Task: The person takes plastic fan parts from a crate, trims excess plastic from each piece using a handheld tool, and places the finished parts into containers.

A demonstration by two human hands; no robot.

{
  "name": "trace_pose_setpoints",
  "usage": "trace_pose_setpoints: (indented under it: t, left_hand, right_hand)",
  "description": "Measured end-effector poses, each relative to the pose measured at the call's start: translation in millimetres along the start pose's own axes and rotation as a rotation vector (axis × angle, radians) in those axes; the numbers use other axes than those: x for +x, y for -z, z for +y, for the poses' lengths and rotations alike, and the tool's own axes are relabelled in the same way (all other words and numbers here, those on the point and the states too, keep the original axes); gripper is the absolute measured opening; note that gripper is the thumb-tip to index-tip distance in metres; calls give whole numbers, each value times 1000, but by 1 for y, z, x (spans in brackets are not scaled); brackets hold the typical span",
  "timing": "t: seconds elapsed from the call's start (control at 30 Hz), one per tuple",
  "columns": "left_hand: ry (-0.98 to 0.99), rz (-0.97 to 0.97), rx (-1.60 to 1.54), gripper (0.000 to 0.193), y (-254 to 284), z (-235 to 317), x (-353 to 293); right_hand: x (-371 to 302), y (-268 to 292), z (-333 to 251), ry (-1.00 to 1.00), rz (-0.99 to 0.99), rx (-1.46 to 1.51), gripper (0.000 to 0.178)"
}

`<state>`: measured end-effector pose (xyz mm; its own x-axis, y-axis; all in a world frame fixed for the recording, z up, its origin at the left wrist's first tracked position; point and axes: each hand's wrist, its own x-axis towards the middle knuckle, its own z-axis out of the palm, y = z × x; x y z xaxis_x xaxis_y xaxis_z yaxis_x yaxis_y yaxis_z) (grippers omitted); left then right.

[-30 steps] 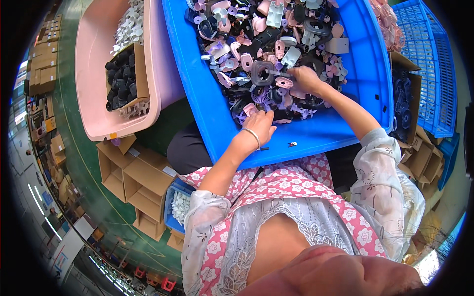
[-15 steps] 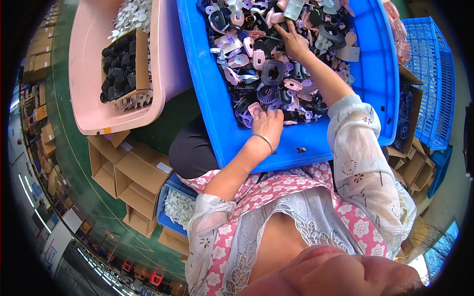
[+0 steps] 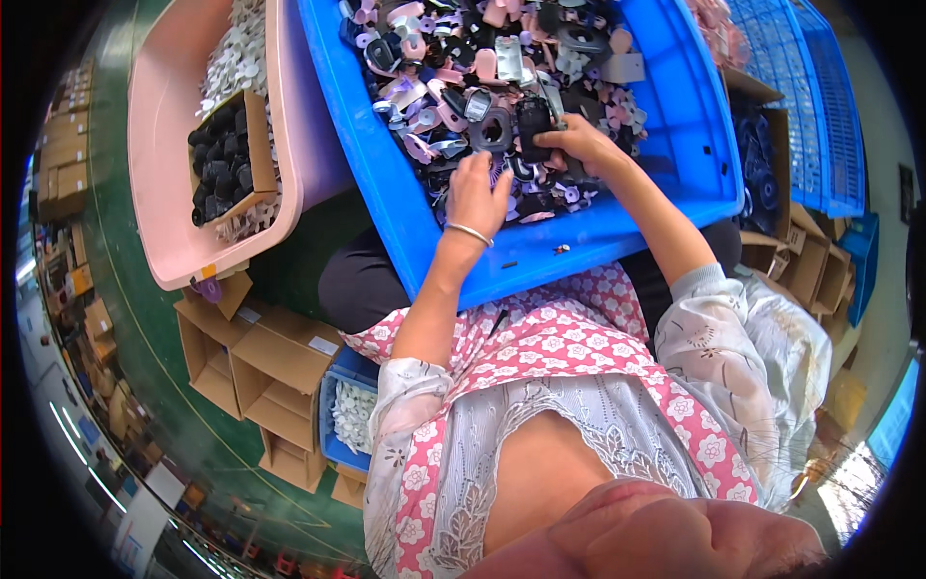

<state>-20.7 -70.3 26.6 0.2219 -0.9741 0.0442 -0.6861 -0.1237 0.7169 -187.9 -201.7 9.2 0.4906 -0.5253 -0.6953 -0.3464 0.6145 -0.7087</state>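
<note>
A large blue bin (image 3: 371, 198) holds a heap of mixed plastic parts (image 3: 429, 121) in pink, black, grey, purple and white. My right hand (image 3: 588, 145) reaches in from the right, thumb and fingers closed on a dark black plastic part (image 3: 533, 125). Its far side blends into the pile. My left hand (image 3: 473, 201), with a bangle at the wrist, is over the near left of the heap. Its fingers are bent but apart, and nothing shows between them. Just beyond its fingertips lies a grey squarish part with a round opening (image 3: 494, 130).
At left stands a pink tub (image 3: 159, 207) with white parts and a cardboard box of black pieces (image 3: 222, 159). Cardboard compartments (image 3: 280, 372) and a small blue bin of white pieces (image 3: 352, 415) sit below it. Blue crates (image 3: 830, 125) stand at right.
My right hand has drawn back toward me from the far side of the heap and now grips a black part. My left hand has shifted left and slightly farther in. The view has turned slightly.
</note>
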Motion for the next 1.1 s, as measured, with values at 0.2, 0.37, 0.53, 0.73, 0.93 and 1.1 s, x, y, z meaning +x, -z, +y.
trace_pose_setpoints:
  t: [0.2, 0.37, 0.53, 0.73, 0.93, 1.1]
  left_hand:
    - [237, -424, -1027, 49, 5, 26, 5]
    - [459, -160, -1317, 39, 13, 35, -17]
    - [548, -144, -1404, 54, 33, 24, -26]
    - [643, -189, -1510, 79, 39, 21, -33]
    - [658, -168, -1588, 71, 40, 32, -35]
    - [611, -82, -1270, 63, 37, 48, -38]
  right_hand:
    - [-79, -47, 4, -162, -176, 319, 14]
    - [-115, -71, 11, 94, -149, 338, 44]
    - [-138, -79, 33, 592, 139, -193, 46]
    - [-160, -107, 26, 717, 54, -274, 42]
    - [-156, -113, 26, 738, 36, -436, 30]
    - [-145, -119, 40, 918, 195, -517, 24]
